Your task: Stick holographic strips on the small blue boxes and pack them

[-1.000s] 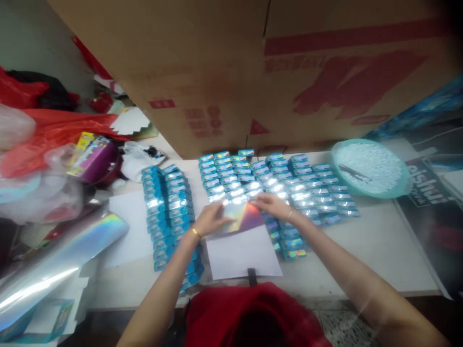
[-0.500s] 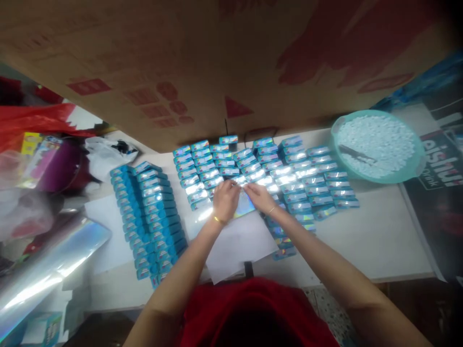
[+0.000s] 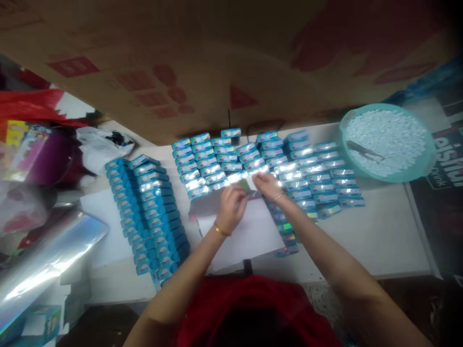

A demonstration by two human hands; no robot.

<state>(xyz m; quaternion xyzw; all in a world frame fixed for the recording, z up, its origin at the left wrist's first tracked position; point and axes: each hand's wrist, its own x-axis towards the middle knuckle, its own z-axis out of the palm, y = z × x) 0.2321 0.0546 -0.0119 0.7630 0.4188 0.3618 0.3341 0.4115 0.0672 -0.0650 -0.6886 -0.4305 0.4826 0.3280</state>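
Note:
My left hand (image 3: 232,207), with a gold bracelet at its wrist, is closed with its fingertips pinched at a thin shiny film sheet (image 3: 204,206). The film reaches out to the left of this hand and looks grey and reflective. My right hand (image 3: 266,186) is closed too, with thumb and fingers pinching the film's right end near a small pale piece; blur hides the exact grip. Beneath both hands lies a white paper sheet (image 3: 249,236). Rows of small blue boxes with shiny tops (image 3: 269,144) stand just beyond and to the right of my hands.
Two columns of blue boxes (image 3: 159,207) stand at left. A green basin (image 3: 394,176) of small white pieces, with tongs (image 3: 365,150) inside, sits at right. A large cardboard carton (image 3: 202,58) walls off the back. A silver film roll (image 3: 54,265) and plastic bags (image 3: 103,147) lie left.
My left hand has moved slightly down and turned, while my right hand has shifted a little right, so the hands are farther apart. The film has tilted and its reflection has changed.

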